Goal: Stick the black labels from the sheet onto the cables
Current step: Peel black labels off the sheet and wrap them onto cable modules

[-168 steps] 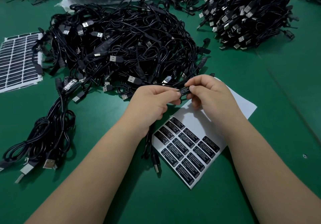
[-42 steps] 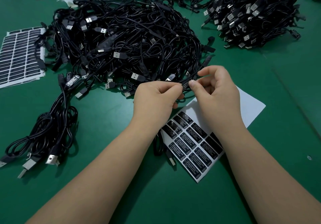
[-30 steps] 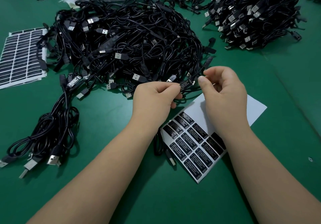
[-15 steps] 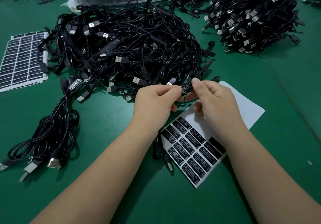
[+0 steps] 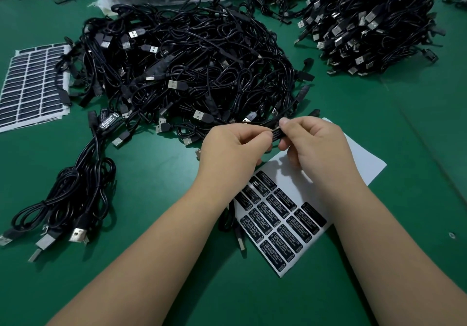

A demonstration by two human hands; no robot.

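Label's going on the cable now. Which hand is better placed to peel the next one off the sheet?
Probably the right hand. It sits directly over the label sheet, and its remaining black labels lie under its wrist. The left hand grips the cable and is off the sheet's left edge.

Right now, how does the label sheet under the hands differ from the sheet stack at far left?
The label sheet under the hands is partly used: its far half is bare white backing. The sheet stack at far left looks fully covered in black labels. The near one seems single; the left one is several sheets, cables overlapping its right edge. Both lie flat on the green table.
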